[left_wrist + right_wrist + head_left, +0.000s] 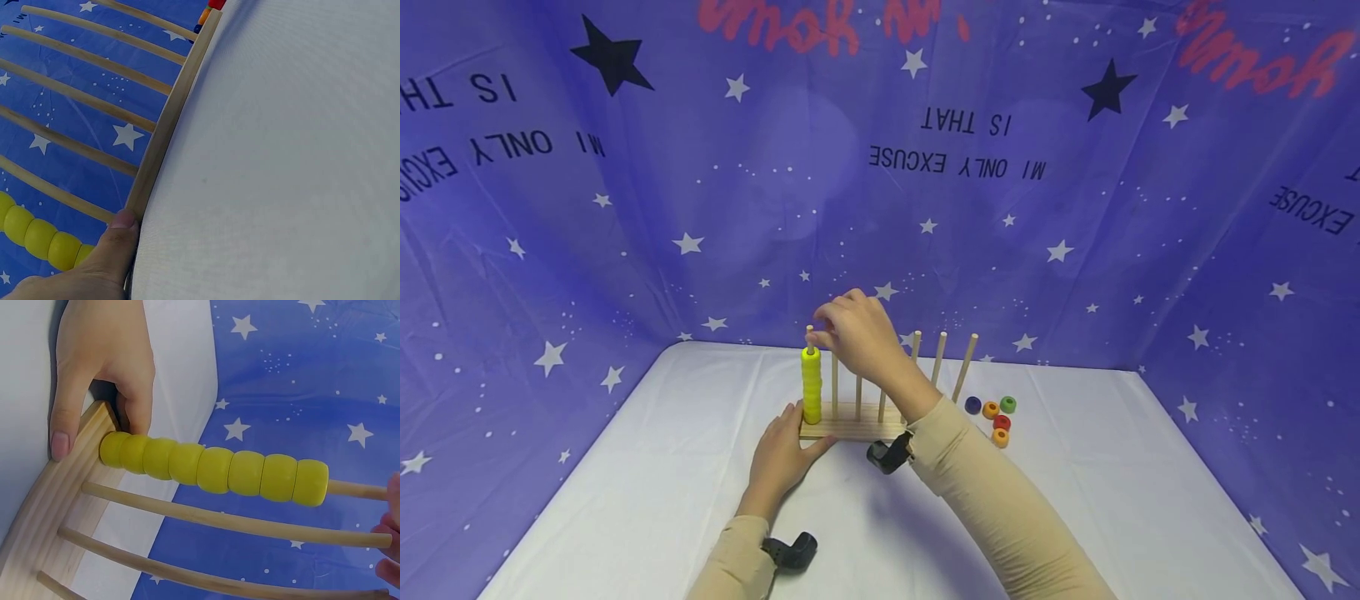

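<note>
A wooden peg rack with a flat base (850,427) stands on the table. Its leftmost peg carries a tall stack of yellow beads (812,385); the peg's bare tip (356,489) sticks out above them. My left hand (782,454) grips the left end of the base, its thumb (122,234) along the front edge and the other fingers behind. My right hand (859,333) is at the top of that peg, thumb and index finger apart beside the tip. No bead shows between them. Only its fingertips (392,519) enter the right wrist view.
Several bare wooden pegs (938,358) rise along the rack. Right of it lie loose beads: a dark blue bead (973,405), a green bead (1008,404), a red bead (1002,422) and two orange ones. A blue star-printed cloth (820,167) surrounds the white table (1075,467).
</note>
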{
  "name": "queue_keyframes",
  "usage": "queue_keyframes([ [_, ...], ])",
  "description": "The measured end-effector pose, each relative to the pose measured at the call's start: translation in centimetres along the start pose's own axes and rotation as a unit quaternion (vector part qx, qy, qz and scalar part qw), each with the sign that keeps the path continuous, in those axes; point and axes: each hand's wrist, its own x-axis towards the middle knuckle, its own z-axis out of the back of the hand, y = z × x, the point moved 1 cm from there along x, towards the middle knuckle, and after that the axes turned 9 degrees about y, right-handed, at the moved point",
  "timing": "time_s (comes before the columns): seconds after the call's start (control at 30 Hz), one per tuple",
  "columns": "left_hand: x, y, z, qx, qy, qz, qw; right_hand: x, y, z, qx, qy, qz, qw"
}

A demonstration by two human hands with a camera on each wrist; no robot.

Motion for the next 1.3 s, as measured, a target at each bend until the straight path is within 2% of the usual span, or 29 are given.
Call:
queue_keyframes([
  [0.13, 0.0, 0.0, 0.0, 0.002, 0.001, -0.002, 1.0, -0.3, -0.2, 0.5, 0.018, -0.014, -0.007, 1.0],
  [0.3, -0.1, 0.1, 0.1, 0.0, 0.005, 0.002, 1.0, -1.1, -0.6, 1.4, 0.036, -0.052, -0.001, 0.998],
  [0.47, -0.2, 0.0, 0.3, -0.003, 0.006, 0.007, 1.0, -2.4, -1.2, 2.3, 0.057, -0.083, 0.006, 0.995],
  [0.7, -0.4, 0.3, 0.7, 0.0, 0.006, 0.016, 0.9999, -4.9, -2.2, 2.6, 0.072, -0.127, 0.024, 0.989],
  [0.9, -0.6, 0.3, 0.8, 0.004, 0.004, 0.012, 0.9999, -8.0, -2.9, 2.1, 0.088, -0.151, 0.024, 0.984],
  [1.07, -0.9, 0.2, 0.8, 0.009, -0.004, 0.011, 0.9999, -10.7, -4.0, 0.8, 0.084, -0.164, 0.023, 0.983],
  [1.3, -1.4, 0.2, 1.0, 0.009, -0.024, 0.007, 0.9997, -14.2, -5.7, -0.7, 0.079, -0.149, -0.03, 0.985],
])
